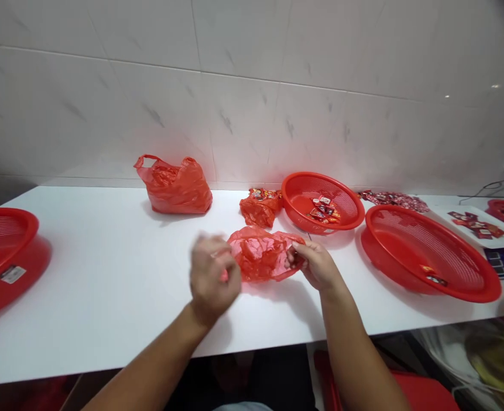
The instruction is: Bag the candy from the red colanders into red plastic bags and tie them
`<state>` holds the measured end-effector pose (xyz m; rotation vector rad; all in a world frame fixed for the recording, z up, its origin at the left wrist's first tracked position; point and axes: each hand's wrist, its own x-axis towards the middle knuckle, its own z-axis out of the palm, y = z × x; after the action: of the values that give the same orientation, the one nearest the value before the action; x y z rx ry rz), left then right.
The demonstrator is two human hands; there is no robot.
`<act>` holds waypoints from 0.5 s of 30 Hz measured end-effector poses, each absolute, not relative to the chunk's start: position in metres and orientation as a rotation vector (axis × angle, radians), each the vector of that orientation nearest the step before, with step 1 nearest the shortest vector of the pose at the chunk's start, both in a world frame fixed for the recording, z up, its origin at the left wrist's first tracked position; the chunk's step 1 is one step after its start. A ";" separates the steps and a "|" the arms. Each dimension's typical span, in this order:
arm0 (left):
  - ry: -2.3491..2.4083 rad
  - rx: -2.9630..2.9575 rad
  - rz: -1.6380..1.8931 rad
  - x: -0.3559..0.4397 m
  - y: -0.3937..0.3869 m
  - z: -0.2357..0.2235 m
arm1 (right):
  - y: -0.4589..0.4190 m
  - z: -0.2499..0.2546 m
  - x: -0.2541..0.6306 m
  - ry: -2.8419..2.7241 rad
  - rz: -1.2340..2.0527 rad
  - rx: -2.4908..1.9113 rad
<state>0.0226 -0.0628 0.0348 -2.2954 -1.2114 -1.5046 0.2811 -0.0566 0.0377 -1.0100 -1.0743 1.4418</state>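
Premises: an indoor packing or sorting room, type not certain. Evidence: marble-look wall tiles (pixel 252 97), a long white counter (pixel 106 240), red plastic baskets (pixel 431 251) and red plastic bags (pixel 174 188).

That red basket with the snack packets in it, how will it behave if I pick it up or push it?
Probably light for its size: the red mesh basket has thin, perforated plastic walls, though the rim may flex a little. A push would likely slide it across the smooth white table, and the snack packets inside could shift.
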 end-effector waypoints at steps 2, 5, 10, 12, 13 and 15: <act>-1.051 -2.705 -1.138 0.050 -0.067 0.013 | -0.060 0.043 0.274 -1.053 1.551 -0.983; -1.387 -2.950 -0.352 0.080 -0.052 -0.010 | -0.069 0.050 0.274 -1.191 1.562 -1.045; -1.519 -2.908 0.248 0.086 -0.024 -0.010 | -0.085 0.056 0.330 -1.426 0.977 -1.417; -1.539 -2.861 0.376 0.084 -0.023 -0.006 | -0.083 0.066 0.384 -1.343 0.574 -1.571; -1.549 -2.842 0.410 0.084 -0.023 -0.004 | -0.081 0.073 0.415 -1.250 0.316 -1.696; -1.562 -2.819 0.459 0.084 -0.026 -0.004 | -0.075 0.087 0.479 -1.113 -0.145 -2.030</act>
<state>0.0839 -0.0259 -0.0037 -2.8193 -1.5618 0.4592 0.4789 -0.0750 0.0874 -2.0297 -1.1132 -0.1449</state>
